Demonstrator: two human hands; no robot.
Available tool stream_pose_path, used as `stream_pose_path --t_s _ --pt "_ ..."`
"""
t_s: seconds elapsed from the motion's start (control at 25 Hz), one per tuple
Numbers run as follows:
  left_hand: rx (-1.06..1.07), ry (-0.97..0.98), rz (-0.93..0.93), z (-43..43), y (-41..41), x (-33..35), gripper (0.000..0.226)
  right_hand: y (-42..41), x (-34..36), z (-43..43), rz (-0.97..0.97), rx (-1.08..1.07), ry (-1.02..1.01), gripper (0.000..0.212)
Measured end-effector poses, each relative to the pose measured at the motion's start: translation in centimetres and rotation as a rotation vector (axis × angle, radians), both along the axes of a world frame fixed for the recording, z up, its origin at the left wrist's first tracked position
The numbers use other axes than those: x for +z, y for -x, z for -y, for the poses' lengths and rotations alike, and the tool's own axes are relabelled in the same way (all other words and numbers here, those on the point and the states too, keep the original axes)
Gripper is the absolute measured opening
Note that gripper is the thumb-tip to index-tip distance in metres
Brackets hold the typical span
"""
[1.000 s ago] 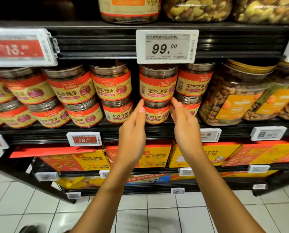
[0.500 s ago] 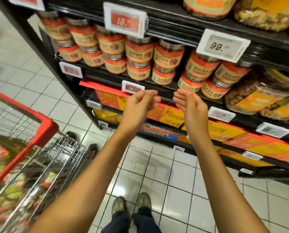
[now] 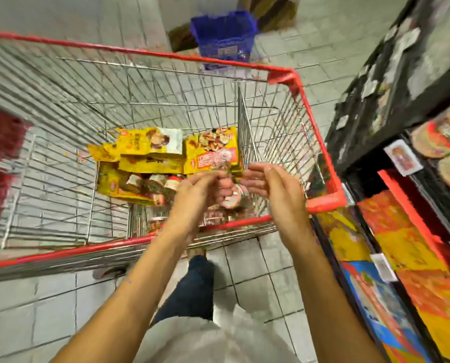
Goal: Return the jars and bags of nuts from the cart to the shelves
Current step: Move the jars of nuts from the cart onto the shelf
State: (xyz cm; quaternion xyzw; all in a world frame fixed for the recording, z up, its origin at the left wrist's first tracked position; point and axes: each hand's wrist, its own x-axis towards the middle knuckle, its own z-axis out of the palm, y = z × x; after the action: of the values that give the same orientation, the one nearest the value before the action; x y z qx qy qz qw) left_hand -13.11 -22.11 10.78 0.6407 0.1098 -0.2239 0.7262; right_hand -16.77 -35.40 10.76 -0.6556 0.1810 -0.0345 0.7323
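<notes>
Left hand (image 3: 200, 189): mine, above the near right part of the cart, fingers loosely bent toward the other hand, holding nothing that I can make out.
Right hand (image 3: 276, 189): mine, just right of the left one, fingers relaxed and spread wide, empty.
Cart (image 3: 87, 248): wire basket with a red rim, standing left of the shelves.
Jar (image 3: 231, 199): red-and-white label, in the cart below the gap between my hands; blur hides its details.
Yellow packs (image 3: 150, 153): several, piled on the cart bottom, left and far of the jar.
Shelves (image 3: 375, 100): black, at right, stocked with red and yellow goods.
Blue basket (image 3: 224, 38): on the floor beyond the cart.
</notes>
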Motion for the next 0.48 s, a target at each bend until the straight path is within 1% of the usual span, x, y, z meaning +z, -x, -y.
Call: stream_pose_path --t_s 0.08,0.12,0.24,0.32,0.4,0.44,0.48 --pt "0.063 -0.041 -0.046 -4.3 -5.3 -1.1 0.026 -6.3 -1.7 -3.8 -0.084 0.071 -0.051 0.032" --pt "0.078 -0.062 -0.073 -6.1 -7.5 -1.9 0.026 -9.0 -2.8 -5.3 -0.141 0.074 -0.067 0.032" --pt "0.145 -0.115 -0.225 -10.7 -13.8 -5.6 0.03 -15.6 -8.0 -8.4 -0.338 0.122 0.019 0.031" --pt "0.171 -0.206 -0.354 -12.8 -16.6 -9.4 0.032 -17.6 -12.7 -9.5 -0.545 0.207 0.058 0.032" --pt "0.119 -0.343 -0.441 -14.7 -17.4 -14.2 0.03 -18.1 -17.7 -9.9 -0.756 0.37 0.171 0.032" --pt "0.056 -0.444 -0.487 -15.6 -17.1 -16.5 0.029 -17.5 -19.8 -10.0 -0.868 0.48 0.265 0.032" --pt "-0.056 -0.548 -0.494 -16.0 -16.2 -18.7 0.028 -16.6 -21.8 -9.8 -0.906 0.595 0.397 0.032"
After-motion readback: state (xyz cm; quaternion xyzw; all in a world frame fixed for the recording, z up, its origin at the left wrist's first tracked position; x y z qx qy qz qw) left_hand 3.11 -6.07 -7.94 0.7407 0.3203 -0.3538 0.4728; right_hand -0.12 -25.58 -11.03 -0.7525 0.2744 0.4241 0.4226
